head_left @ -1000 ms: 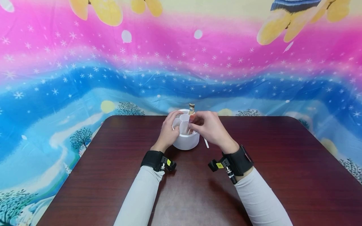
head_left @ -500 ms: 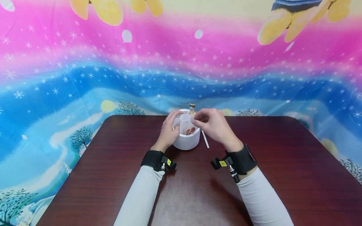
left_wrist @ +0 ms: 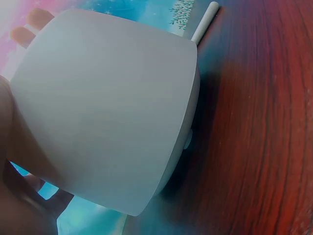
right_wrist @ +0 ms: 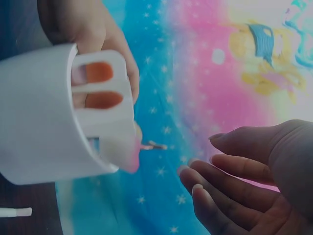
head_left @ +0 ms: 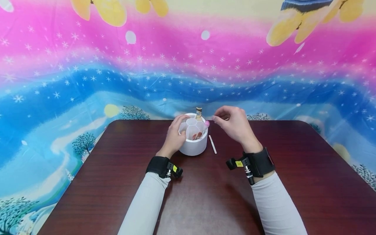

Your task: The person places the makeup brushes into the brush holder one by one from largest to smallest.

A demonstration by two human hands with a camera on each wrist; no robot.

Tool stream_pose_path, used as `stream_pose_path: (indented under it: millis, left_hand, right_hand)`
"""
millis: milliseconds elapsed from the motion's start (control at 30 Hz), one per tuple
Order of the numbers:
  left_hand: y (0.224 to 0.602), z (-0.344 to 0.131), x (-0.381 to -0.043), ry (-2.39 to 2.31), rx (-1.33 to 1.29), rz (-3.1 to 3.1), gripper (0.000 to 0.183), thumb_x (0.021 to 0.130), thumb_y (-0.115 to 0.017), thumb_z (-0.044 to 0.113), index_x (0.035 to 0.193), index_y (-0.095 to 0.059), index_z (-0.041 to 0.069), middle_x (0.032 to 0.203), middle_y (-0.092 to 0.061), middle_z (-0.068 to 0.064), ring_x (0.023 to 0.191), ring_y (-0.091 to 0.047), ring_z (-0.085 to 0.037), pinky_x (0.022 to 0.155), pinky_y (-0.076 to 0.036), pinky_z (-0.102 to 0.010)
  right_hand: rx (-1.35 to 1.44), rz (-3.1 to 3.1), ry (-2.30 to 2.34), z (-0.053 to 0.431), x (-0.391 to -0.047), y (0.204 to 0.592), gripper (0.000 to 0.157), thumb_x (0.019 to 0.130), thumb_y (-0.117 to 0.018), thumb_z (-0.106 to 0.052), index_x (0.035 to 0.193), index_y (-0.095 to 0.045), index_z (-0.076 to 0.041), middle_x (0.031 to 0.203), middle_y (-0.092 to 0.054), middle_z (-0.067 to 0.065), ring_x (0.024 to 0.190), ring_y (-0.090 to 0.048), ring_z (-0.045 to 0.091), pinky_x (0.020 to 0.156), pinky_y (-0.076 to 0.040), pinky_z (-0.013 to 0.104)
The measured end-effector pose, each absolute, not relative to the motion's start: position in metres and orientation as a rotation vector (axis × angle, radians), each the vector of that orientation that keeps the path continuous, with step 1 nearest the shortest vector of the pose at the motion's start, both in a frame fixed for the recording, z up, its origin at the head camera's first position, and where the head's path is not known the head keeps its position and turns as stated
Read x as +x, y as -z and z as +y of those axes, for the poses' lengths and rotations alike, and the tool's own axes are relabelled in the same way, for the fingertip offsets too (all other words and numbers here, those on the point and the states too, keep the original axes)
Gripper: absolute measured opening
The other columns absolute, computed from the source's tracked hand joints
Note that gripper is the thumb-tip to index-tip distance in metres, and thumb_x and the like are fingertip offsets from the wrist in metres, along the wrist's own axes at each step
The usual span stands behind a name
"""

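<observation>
My left hand (head_left: 175,137) grips a white round makeup organizer (head_left: 192,148) by its left side, thumb at the front and fingers toward the back. Two makeup brushes (right_wrist: 100,72) with orange-brown bristles stand in its front compartment, heads up. A pink, rounded tip (head_left: 207,124) pokes out over the right rim. From the back compartment rises a narrow item (head_left: 198,112) with a brown-and-gold top. To the right of the organizer, my right hand (head_left: 233,125) hovers in the air with loosely bent fingers, holding nothing. The right wrist view shows its fingertips apart from the pink tip.
A slim white brush (head_left: 212,144) lies on the dark wooden table (head_left: 132,182), just right of the organizer. Behind the table's far edge hangs a colourful printed cloth (head_left: 164,65).
My right hand has drawn out of the organizer and moved right and slightly up. The pink tip now shows at the right rim. My left hand keeps its grip in place.
</observation>
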State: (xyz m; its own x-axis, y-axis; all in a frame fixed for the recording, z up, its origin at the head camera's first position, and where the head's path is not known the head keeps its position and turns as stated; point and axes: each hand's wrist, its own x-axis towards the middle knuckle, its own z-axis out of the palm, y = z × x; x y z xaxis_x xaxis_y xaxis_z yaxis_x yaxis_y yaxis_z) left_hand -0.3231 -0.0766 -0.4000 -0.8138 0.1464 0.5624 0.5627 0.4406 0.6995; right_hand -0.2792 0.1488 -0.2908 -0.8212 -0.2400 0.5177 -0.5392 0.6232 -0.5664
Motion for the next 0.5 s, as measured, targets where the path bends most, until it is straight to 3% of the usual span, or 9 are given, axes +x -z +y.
stream_pose_path:
  millis: [500]
  left_hand:
    - [0.4, -0.077, -0.323, 1.356, -0.608, -2.268, 0.067, 0.07, -0.047, -0.015, 0.126, -0.052, 0.022, 0.136, -0.04, 0.011, 0.126, -0.03, -0.006, 0.099, -0.034, -0.045]
  right_hand:
    - [0.5, -2.5, -0.982, 0.161, -0.3, 0.314, 0.011, 0.081, -0.07, -0.012, 0.092, -0.068, -0.008, 0.083, -0.067, 0.006, 0.074, -0.06, 0.017, 0.07, -0.048, 0.039]
